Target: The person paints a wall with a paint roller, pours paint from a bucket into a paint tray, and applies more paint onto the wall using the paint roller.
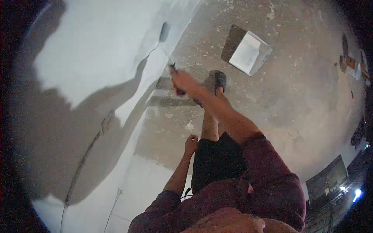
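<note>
My right hand point(184, 83) is closed round the dark handle of a paint roller point(173, 68), held out beside the wall. The roller's head is hard to make out against the pale surface. On the white wall point(97, 42), a dark roller-shaped shadow joins the shadow of my arm. My left hand point(190, 143) hangs low by my left thigh, its fingers curled loosely with nothing visible in them. A white paint tray point(244, 52) lies on the floor ahead and to the right, with white paint inside.
Speckled concrete floor point(279, 101) meets the wall at my left. My foot in a dark shoe point(219, 79) stands near the tray. Thin cables point(83, 159) run along the wall. Assorted items point(351, 66) lie at the far right, beyond them a bright light point(356, 195).
</note>
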`<state>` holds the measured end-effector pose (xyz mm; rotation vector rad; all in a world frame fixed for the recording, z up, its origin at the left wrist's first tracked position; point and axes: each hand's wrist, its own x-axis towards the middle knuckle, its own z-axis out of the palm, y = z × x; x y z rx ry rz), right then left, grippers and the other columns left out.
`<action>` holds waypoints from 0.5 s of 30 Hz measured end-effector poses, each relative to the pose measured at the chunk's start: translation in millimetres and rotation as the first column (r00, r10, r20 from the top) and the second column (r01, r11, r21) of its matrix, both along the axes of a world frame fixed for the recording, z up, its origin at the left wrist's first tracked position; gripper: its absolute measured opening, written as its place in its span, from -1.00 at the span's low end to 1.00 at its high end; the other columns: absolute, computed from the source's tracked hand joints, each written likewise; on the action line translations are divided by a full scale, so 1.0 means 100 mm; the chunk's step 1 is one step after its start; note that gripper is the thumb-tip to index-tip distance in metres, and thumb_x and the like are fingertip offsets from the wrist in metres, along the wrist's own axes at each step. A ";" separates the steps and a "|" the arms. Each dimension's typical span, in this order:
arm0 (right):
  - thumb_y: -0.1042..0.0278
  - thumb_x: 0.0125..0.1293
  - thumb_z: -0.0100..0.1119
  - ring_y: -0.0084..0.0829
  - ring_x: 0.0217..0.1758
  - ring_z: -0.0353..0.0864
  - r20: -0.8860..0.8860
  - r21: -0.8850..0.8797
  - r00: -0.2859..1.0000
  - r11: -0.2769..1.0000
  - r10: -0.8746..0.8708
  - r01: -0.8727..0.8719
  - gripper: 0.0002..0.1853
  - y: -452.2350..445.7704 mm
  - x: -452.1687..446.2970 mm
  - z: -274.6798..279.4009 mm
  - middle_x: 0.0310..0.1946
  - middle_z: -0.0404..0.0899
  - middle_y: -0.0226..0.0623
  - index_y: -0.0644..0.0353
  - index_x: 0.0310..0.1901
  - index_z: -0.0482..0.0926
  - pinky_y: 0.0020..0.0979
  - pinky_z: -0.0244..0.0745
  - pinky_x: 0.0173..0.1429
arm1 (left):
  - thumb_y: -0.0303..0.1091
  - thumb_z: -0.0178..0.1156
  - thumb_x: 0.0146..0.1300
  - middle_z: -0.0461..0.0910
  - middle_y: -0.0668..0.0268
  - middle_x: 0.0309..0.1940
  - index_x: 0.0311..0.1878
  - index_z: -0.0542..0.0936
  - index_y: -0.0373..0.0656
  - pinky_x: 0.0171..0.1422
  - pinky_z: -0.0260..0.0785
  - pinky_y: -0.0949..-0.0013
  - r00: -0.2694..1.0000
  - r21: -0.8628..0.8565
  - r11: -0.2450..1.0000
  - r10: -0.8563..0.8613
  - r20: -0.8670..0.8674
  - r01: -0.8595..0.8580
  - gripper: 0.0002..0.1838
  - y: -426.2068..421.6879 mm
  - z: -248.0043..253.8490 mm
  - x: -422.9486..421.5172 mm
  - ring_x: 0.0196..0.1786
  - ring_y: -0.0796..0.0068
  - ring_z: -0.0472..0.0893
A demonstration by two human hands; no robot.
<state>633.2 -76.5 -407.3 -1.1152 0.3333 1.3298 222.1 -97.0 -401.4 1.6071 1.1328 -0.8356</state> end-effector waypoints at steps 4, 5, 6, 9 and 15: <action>0.00 0.49 -0.19 -0.38 -0.74 0.41 -0.032 0.032 0.998 0.998 -0.048 0.049 -0.52 0.04 -0.26 0.54 -0.69 0.41 -0.28 0.29 -0.42 0.35 -0.31 0.37 -0.63 | -0.13 0.14 0.34 0.61 0.13 -0.23 -0.15 0.54 -0.25 -0.17 0.48 0.26 0.967 0.110 0.970 -0.229 0.114 0.217 -0.68 -0.06 -0.15 -0.48 -0.29 0.32 0.65; -0.01 0.49 -0.19 -0.37 -0.73 0.43 0.020 -0.045 1.000 0.999 0.022 -0.021 -0.50 0.09 -0.19 0.43 -0.69 0.42 -0.28 0.29 -0.43 0.37 -0.29 0.39 -0.61 | -0.13 0.14 0.34 0.60 0.12 -0.24 -0.15 0.54 -0.25 -0.18 0.48 0.26 0.930 0.132 0.937 -0.340 0.139 0.323 -0.68 -0.04 -0.10 -0.46 -0.30 0.33 0.65; -0.03 0.49 -0.20 -0.35 -0.73 0.44 0.067 -0.123 0.993 0.989 0.095 -0.086 -0.48 0.15 -0.05 0.19 -0.69 0.43 -0.27 0.30 -0.44 0.39 -0.26 0.40 -0.60 | -0.13 0.14 0.34 0.60 0.12 -0.24 -0.15 0.54 -0.25 -0.18 0.48 0.26 0.931 0.141 0.937 -0.338 0.137 0.320 -0.68 -0.04 -0.03 -0.37 -0.30 0.33 0.65; -0.05 0.50 -0.23 -0.34 -0.73 0.46 0.170 -0.067 0.985 0.997 0.040 -0.029 -0.46 0.34 0.15 -0.52 -0.70 0.42 -0.27 0.25 -0.50 0.40 -0.22 0.41 -0.61 | -0.11 0.13 0.34 0.60 0.11 -0.25 -0.17 0.54 -0.25 -0.17 0.47 0.25 0.998 0.008 1.000 -0.004 -0.061 0.004 -0.67 -0.06 0.11 -0.23 -0.28 0.33 0.64; -0.08 0.50 -0.26 -0.33 -0.72 0.46 -0.035 0.012 0.997 0.998 -0.062 0.062 -0.43 0.29 -0.30 0.25 -0.71 0.42 -0.29 0.19 -0.55 0.40 -0.22 0.45 -0.56 | -0.11 0.13 0.34 0.59 0.10 -0.26 -0.17 0.54 -0.25 -0.21 0.47 0.24 0.999 0.042 0.999 0.028 -0.025 -0.027 -0.67 -0.06 0.07 -0.29 -0.32 0.31 0.65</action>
